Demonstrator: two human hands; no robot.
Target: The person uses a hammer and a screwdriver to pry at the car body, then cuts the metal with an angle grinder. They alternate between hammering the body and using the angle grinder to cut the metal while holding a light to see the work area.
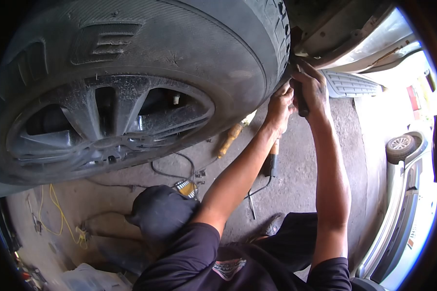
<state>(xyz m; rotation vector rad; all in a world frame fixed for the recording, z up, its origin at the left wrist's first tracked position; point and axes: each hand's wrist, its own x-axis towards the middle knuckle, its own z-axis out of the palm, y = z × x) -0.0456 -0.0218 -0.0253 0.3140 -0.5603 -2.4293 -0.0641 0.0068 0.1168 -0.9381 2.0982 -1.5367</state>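
Observation:
Beside the tread of a big tyre (238, 53), my right hand (314, 89) is raised with its fingers wrapped round a dark tool handle (302, 104). The far end of that tool is hidden among the hands and the wheel arch. Close against it, my left hand (279, 107) has its fingers curled in; what they grip is hidden. Both hands are under the edge of the vehicle's body panel (359, 51). Below them on the floor lies a corded tool with a tan and black body (274, 157).
A spoked wheel (107, 121) fills the upper left. A person in a dark cap (162, 213) is low beside my left arm. Cables (187, 162), a yellow cord (58, 208), a yellow-brown handle (230, 138) and a thin rod (252, 207) lie on the floor. A vehicle (398, 208) stands right.

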